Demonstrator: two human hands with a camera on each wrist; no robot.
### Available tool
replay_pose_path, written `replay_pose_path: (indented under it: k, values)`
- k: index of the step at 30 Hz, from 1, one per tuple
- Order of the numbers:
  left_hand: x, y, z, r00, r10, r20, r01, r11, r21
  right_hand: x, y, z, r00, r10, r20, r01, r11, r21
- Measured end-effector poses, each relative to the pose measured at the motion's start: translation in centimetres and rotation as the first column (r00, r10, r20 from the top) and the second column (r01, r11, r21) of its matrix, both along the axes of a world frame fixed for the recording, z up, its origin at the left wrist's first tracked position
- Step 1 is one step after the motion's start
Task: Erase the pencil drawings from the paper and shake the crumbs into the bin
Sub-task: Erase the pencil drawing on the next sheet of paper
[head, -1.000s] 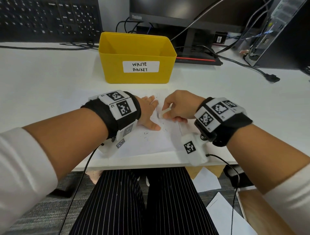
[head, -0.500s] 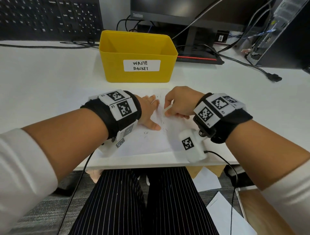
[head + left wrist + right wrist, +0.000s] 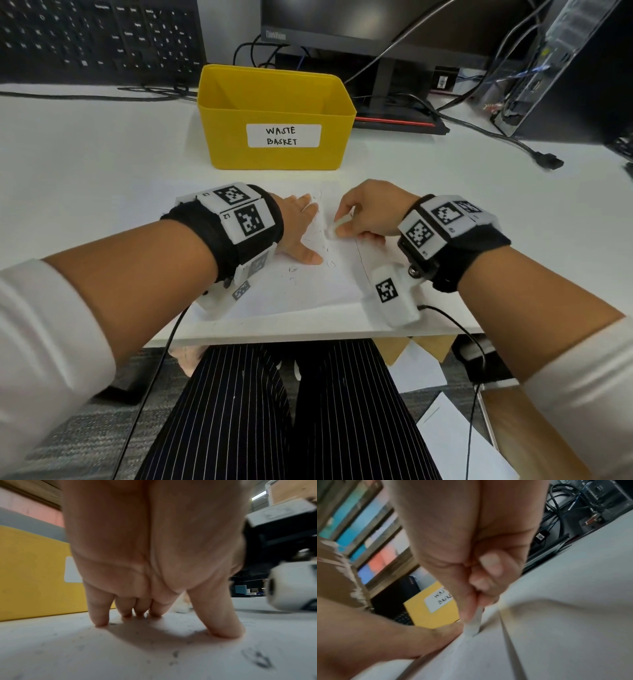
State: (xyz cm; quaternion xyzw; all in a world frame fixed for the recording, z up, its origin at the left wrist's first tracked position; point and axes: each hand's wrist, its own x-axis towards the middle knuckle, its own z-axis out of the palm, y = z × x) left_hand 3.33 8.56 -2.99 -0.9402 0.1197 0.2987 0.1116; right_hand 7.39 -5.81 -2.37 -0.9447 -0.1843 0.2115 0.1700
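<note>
A white sheet of paper (image 3: 308,291) with faint pencil marks (image 3: 293,270) and dark crumbs lies at the desk's front edge. My left hand (image 3: 301,233) presses it flat with spread, straight fingers; the fingertips (image 3: 101,622) touch the sheet. My right hand (image 3: 366,212) pinches a small white eraser (image 3: 337,228), its lower end on the paper just right of the left hand. In the right wrist view the eraser (image 3: 475,623) pokes out below the curled fingers, blurred. The yellow bin (image 3: 274,116) labelled WASTE BASKET stands behind the paper.
A monitor stand (image 3: 387,85) and cables (image 3: 486,133) lie behind and to the right of the bin. A black keyboard (image 3: 96,37) leans at the back left. Loose sheets (image 3: 445,435) lie on the floor under the desk edge.
My right hand with the eraser slid away from me and back over the paper in short strokes. The left hand has stayed pressed on the sheet.
</note>
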Motion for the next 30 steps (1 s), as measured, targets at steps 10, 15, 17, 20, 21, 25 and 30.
replay_pose_path:
  k: [10,15,17,20,21,25,30]
  values:
    - [0.2,0.1,-0.2,1.000,-0.003,-0.012,0.003,1.000,-0.011,0.1,0.5,1.0,0.995,0.100,0.005,-0.099,0.989,-0.106]
    - [0.2,0.1,0.0,1.000,-0.006,-0.015,0.006,1.000,-0.006,0.9,1.6,1.4,0.993,0.080,0.089,-0.071,0.993,-0.096]
    - [0.2,0.1,0.0,1.000,-0.003,-0.014,0.003,1.000,-0.011,1.1,1.8,1.2,0.989,0.065,0.131,-0.054,0.995,-0.082]
    - [0.2,0.2,-0.2,1.000,0.012,-0.011,-0.013,0.999,-0.042,0.8,1.3,1.0,0.996,0.053,0.065,-0.048,0.996,-0.081]
    - [0.2,0.2,-0.2,1.000,0.022,-0.008,-0.022,0.999,-0.047,0.8,1.1,1.0,0.999,0.044,0.007,-0.044,0.996,-0.075]
    - [-0.2,0.3,0.3,0.993,0.114,0.019,-0.113,0.992,-0.054,1.3,0.3,1.0,0.982,-0.010,-0.188,0.002,0.999,-0.040]
    - [-0.2,0.5,0.5,0.988,0.150,0.025,-0.147,0.986,-0.076,1.5,1.1,1.3,0.987,0.018,-0.161,-0.027,0.998,-0.050]
